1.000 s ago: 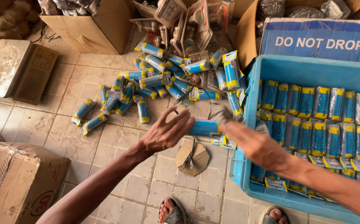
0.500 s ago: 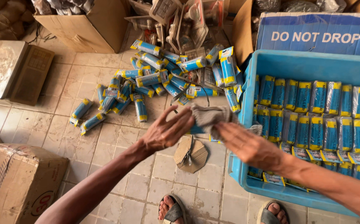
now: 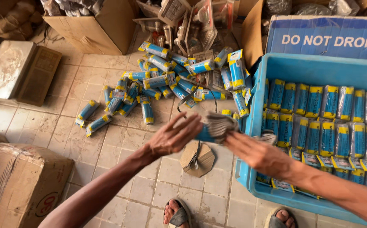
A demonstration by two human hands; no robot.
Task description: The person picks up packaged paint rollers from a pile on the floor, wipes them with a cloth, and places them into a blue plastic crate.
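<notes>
Now the grey cloth [image 3: 219,123] has slid along the blue packet [image 3: 203,134]; left hand [image 3: 173,136] pinches it, right hand [image 3: 257,152] spread open.

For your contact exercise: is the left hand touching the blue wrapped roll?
Touching: the head view shows the left hand gripping the blue wrapped roll.

The person is showing two lean, bare forearms with no sleeves, watch or rings on the left hand [image 3: 171,137] or right hand [image 3: 257,152], and is wearing grey strapped sandals [image 3: 179,216] near the bottom edge.
</notes>
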